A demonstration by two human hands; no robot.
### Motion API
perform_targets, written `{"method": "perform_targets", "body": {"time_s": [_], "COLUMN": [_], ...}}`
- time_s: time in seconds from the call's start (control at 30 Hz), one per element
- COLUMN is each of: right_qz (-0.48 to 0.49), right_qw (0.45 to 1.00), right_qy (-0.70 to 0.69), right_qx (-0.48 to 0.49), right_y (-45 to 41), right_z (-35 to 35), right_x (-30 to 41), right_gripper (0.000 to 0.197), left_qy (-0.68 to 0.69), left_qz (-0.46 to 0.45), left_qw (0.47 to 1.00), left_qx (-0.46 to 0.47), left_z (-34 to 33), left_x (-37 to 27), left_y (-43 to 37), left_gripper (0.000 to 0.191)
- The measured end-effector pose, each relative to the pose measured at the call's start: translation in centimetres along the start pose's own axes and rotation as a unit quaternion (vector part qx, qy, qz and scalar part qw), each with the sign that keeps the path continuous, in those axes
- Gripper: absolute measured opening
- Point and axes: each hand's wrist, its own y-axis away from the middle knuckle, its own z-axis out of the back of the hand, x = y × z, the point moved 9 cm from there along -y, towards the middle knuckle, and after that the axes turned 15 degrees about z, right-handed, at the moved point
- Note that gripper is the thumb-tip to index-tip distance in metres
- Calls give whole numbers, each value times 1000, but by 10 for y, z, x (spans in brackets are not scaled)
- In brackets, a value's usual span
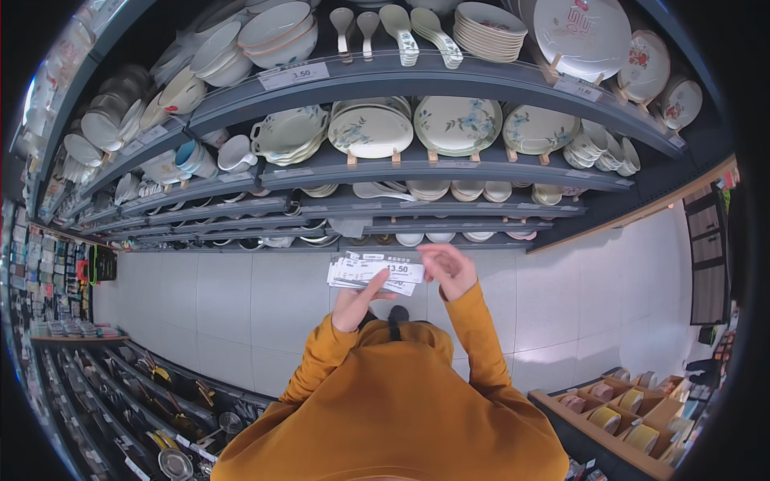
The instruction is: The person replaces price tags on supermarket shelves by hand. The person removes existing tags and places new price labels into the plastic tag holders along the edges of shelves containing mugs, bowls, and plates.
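My left hand [355, 305] holds a fanned stack of printed price labels [367, 270], with the thumb lying across the top one. At the stack's right end is my right hand [450, 269], its fingers bent and somewhat apart. Nothing shows in its grasp, and whether its fingertips touch the label edge cannot be made out. Both hands are at chest height before a shelf unit of tableware. On a shelf ahead, oval plates [370, 133] with blue flowers stand on small wooden holders. Above them, ceramic spoons [398, 33] and a stack of small dishes [490, 30] rest behind a shelf label [295, 75].
Pale floor tiles [228, 294] run between the shelf units. Behind me at left, a rack holds kitchen utensils [174, 463]. At right, a divided wooden display [577, 421] contains round rolled goods. A black basket [105, 263] is at far left.
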Motion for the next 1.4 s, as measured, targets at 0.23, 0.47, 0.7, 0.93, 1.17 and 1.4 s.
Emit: {"method": "perform_targets", "body": {"time_s": [0.23, 0.47, 0.7, 0.93, 1.17, 1.4], "right_qz": [-36, -44, 30, 42, 51, 51], "right_qw": [998, 998, 999, 999, 998, 998], "right_qy": [26, 14, 22, 25, 38, 37], "right_qx": [-37, -34, -13, -5, 13, 8], "right_y": [27, 26, -1, 4, 15, 28], "right_z": [-7, -24, -46, -68, -99, -147], "right_x": [-12, -3, 22, 34, 37, 44], "right_gripper": [20, 24, 36, 39, 41, 43], "left_qy": [-33, -3, 40, 45, 50, 68], "left_qz": [-14, -10, -42, -67, -69, -79], "left_qw": [999, 1000, 998, 997, 996, 995], "left_qx": [17, 6, -3, -3, -6, 8], "left_z": [-9, 4, 16, 26, 50, 87], "left_x": [-2, 6, -19, -34, -38, -45], "left_y": [13, 29, 38, 60, 80, 108], "left_gripper": [28, 31, 29, 31, 30, 29]}}
